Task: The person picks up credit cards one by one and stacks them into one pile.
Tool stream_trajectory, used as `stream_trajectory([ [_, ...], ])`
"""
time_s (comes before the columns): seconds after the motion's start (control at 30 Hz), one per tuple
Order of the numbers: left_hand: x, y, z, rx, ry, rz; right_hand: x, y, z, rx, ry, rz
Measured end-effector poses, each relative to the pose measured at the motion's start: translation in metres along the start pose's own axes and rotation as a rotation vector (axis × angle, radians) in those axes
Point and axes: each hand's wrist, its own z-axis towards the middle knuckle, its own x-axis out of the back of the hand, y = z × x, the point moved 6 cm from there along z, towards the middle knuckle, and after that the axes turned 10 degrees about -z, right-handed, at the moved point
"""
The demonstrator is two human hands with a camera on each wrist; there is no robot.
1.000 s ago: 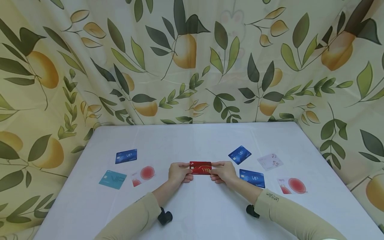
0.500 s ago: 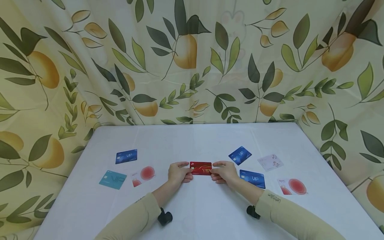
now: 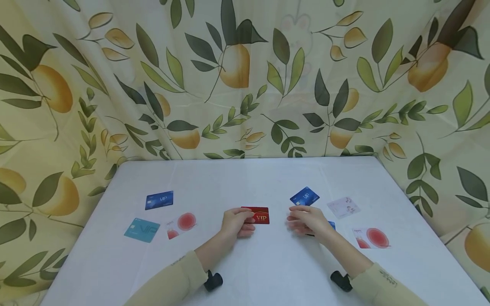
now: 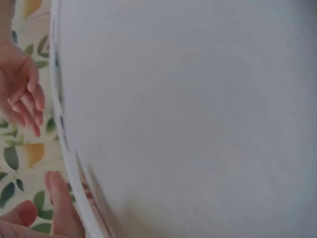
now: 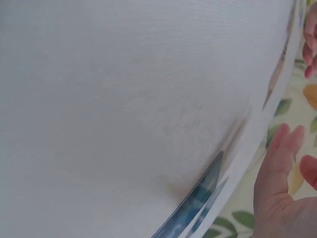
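A red VIP card (image 3: 262,216) lies on the white table in front of me. My left hand (image 3: 234,223) is over its left part, covering that end in the head view. In the left wrist view this hand's thumb and forefinger (image 4: 62,203) stand apart, with nothing gripped between them. My right hand (image 3: 309,220) hovers to the right of the red card with loosely extended fingers, hiding most of a blue VIP card (image 3: 332,225). That blue card (image 5: 195,203) lies below the hand in the right wrist view. Another blue card (image 3: 305,196) lies just beyond the right fingers.
On the left lie a blue card (image 3: 159,200), a teal card (image 3: 142,230) and a white card with red circles (image 3: 186,221). To the right are a pale card (image 3: 343,207) and another red-circled card (image 3: 377,237). A fruit-patterned curtain (image 3: 275,97) hangs behind the table (image 3: 245,263).
My right hand has left the red card's right edge and moved right, over a blue card. My left hand has shifted right, further over the red card, which stays about where it was.
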Motion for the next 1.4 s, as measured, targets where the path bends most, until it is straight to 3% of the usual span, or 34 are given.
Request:
stream_trajectory([
  [0.2,-0.026,-0.004,-0.012,0.041,-0.126,-0.023,0.025,0.014,-0.019,0.027,-0.031,0.07],
  [0.47,-0.047,-0.016,-0.02,0.085,-0.213,-0.04,0.052,0.038,-0.038,-0.002,-0.049,0.141],
  [0.67,-0.066,-0.029,-0.022,0.115,-0.278,-0.103,0.069,0.051,-0.045,-0.043,-0.017,0.121],
  [1.03,-0.094,-0.045,-0.016,0.164,-0.286,-0.273,0.092,0.065,-0.047,-0.052,-0.064,0.187],
  [1.4,-0.11,-0.053,-0.013,0.186,-0.325,-0.297,0.089,0.07,-0.048,-0.105,-0.117,0.269],
])
